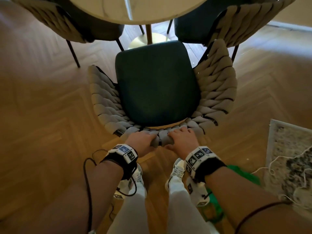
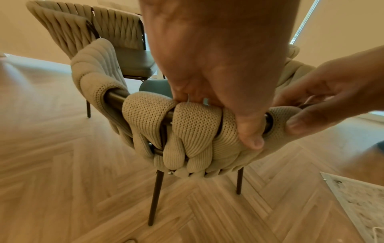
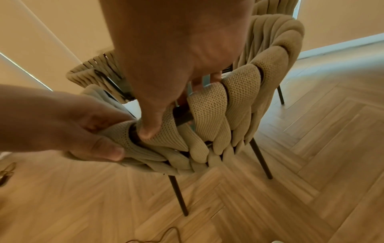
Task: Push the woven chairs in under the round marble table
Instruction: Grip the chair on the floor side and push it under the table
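A woven chair (image 1: 157, 85) with a dark green seat and beige braided back stands in front of me, its seat front just short of the round marble table (image 1: 135, 10). My left hand (image 1: 143, 139) and right hand (image 1: 182, 137) grip the top rail of the chair's back side by side, fingers over the weave, thumbs underneath. In the left wrist view the left hand (image 2: 218, 82) wraps the woven chair's rail (image 2: 193, 125). The right wrist view has the right hand (image 3: 176, 74) curled on the same woven chair's rail (image 3: 207, 106).
Two more woven chairs flank the table, one at the left (image 1: 59, 19) and one at the right (image 1: 244, 22), their seats partly beneath the top. The brass table base (image 1: 148, 39) stands ahead. A fringed rug (image 1: 290, 159) and green item (image 1: 236, 173) lie right.
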The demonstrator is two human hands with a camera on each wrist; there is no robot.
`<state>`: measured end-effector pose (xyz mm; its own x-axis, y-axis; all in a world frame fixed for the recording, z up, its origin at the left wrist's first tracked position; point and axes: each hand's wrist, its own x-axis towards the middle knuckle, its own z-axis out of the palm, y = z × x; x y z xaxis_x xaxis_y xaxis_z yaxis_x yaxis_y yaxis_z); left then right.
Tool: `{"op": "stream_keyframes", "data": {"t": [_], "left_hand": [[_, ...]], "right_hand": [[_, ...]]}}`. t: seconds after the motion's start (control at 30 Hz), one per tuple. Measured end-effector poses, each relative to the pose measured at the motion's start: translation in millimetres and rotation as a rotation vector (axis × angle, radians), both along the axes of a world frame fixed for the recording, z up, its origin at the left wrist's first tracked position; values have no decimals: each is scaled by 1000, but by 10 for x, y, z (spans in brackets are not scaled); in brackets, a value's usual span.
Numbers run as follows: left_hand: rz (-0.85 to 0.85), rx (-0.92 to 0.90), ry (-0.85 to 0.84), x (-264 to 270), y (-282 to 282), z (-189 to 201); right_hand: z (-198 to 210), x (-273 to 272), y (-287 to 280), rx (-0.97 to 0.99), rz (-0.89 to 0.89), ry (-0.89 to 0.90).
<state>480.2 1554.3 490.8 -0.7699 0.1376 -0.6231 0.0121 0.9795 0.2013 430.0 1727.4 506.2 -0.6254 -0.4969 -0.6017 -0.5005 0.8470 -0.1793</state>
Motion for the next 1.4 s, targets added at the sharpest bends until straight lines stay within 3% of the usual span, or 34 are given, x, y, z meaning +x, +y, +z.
{"op": "stream_keyframes", "data": {"t": [0.3, 0.5, 0.57, 0.7, 0.77, 0.83, 0.93, 1.03, 1.13, 1.4], "left_hand": [[-27, -48, 17, 308, -1273, 1], [-26, 10, 50, 334, -1678, -38], [124, 94, 171, 326, -1768, 16], [899, 197, 437, 283, -2222, 44], [1256, 191, 417, 254, -2499, -32], [1476, 314, 330, 209, -2614, -143], [1634, 595, 195, 92, -2559, -241], [1822, 717, 153, -48, -2567, -312], [1905, 695, 168, -123, -2652, -420], [1889, 626, 193, -104, -2848, -606]], "right_hand": [[-88, 495, -1184, -50, -115, 0], [-45, 524, -1474, -146, -247, -10], [-10, 456, -1361, -259, -440, 36], [110, 165, -807, -407, -1007, 293], [121, -48, -496, -446, -1385, 225], [21, -232, -274, -522, -1625, 97], [-197, -389, -216, -584, -1709, -4], [-315, -470, -308, -578, -1799, 7], [-380, -492, -374, -575, -1847, 55], [-368, -359, -521, -505, -1894, 63]]}}
